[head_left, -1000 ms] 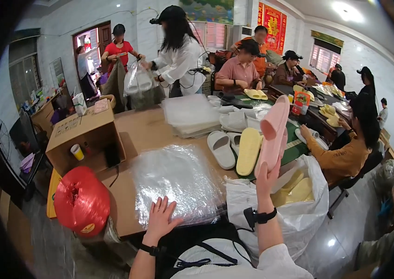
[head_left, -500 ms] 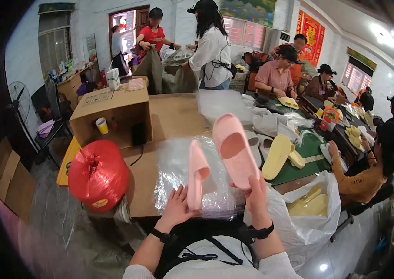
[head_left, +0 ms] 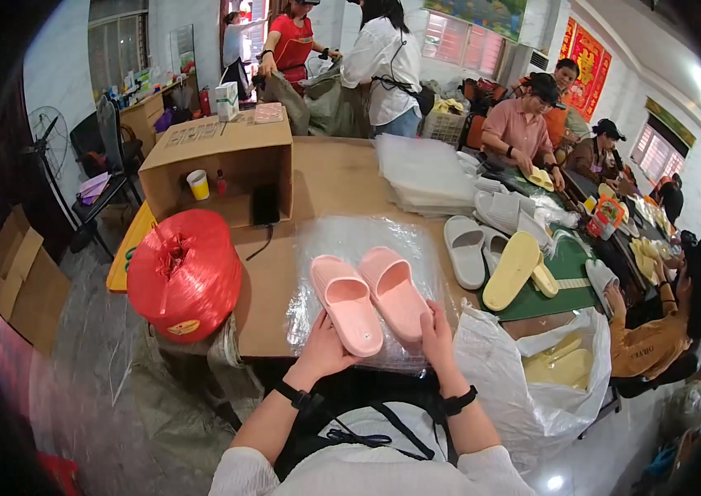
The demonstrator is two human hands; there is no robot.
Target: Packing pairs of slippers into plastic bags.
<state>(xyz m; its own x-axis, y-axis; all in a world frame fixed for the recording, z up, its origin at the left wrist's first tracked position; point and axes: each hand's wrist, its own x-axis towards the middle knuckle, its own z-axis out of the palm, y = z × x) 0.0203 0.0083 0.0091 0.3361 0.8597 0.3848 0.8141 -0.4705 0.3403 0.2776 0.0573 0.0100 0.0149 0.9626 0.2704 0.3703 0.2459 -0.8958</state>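
Two pink slide sandals lie side by side over a stack of clear plastic bags (head_left: 309, 248) at the table's near edge. My left hand (head_left: 325, 347) is closed on the heel of the left pink slide (head_left: 347, 302), thumb along its side. The heel of the right pink slide (head_left: 396, 296) is gripped by my right hand (head_left: 438, 337) from its right side. Both slides have their toe straps pointing away from me and their footbeds facing up. Parts of my fingers are hidden beneath the soles.
Left stands a red roll of plastic twine (head_left: 183, 277), behind it an open cardboard box (head_left: 216, 157) holding a cup. Grey slides (head_left: 464, 252) and a yellow slide (head_left: 511, 271) lie right, above a white sack (head_left: 495, 364) of yellow slides. Co-workers sit and stand beyond.
Both pink slides have come down and are now level side by side. The left one has turned from edge-on to footbed up. My view has shifted slightly.
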